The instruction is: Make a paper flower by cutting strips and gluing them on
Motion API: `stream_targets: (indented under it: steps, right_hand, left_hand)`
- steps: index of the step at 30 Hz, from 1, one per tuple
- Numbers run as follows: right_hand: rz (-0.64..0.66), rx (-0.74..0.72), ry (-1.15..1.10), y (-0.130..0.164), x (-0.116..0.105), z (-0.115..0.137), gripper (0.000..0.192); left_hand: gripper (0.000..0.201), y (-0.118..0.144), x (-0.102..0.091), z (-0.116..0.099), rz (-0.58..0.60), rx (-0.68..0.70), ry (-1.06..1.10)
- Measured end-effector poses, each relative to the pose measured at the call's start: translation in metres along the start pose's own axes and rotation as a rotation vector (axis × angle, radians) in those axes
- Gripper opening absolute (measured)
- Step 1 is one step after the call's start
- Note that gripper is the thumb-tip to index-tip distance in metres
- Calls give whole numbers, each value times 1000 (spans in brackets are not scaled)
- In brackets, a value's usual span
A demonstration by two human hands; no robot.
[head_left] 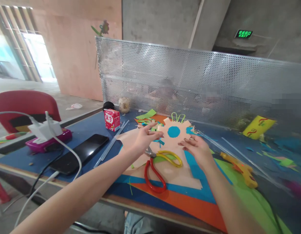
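Observation:
A peach flower-shaped cutout [184,124] with a scalloped blue disc [173,132] at its centre is tilted up between my hands. My right hand [197,149] pinches its lower right edge. At its left edge, my left hand [146,137] has its fingers apart, the thumb reaching to the cutout; whether it touches is unclear. Below lie scissors [154,177] with one red and one yellow handle, blades partly hidden by my left wrist. They rest on peach sheets [176,177] over blue and orange sheets [196,209]. Green loops [177,117] show behind the cutout.
Left on the table are a black phone [83,152], a purple power strip [49,141] with cables, clear sticks [111,143] and a red carton [111,120]. A yellow glue gun [240,167] lies right, near a yellow packet [259,127]. A perforated metal screen [184,74] borders the back.

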State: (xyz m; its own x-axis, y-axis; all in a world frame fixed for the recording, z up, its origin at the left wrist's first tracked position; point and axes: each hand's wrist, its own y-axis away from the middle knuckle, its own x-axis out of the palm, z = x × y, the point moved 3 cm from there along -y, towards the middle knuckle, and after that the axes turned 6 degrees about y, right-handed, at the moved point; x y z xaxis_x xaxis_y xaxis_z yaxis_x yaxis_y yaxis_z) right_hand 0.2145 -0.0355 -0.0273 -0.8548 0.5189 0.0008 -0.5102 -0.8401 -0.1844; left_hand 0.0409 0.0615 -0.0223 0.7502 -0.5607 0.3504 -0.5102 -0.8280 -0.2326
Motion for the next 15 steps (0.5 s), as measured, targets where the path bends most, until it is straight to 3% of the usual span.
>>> stream_targets:
  steps: [3,8,11,15]
  right_hand:
    - [-4,-8,-19,-1,-1,0,54]
    - [14,28,-18,0,-3,-2,40]
    - [-12,62,9,1,-7,-1,40]
    - [92,67,-33,3,-4,4,34]
  left_hand:
    - [52,-5,-3,2,32,-15,20]
    - [29,0,2,4,111,-32,-71]
    - [31,5,5,7,128,-73,-92]
    - [31,12,11,4,119,-135,-108]
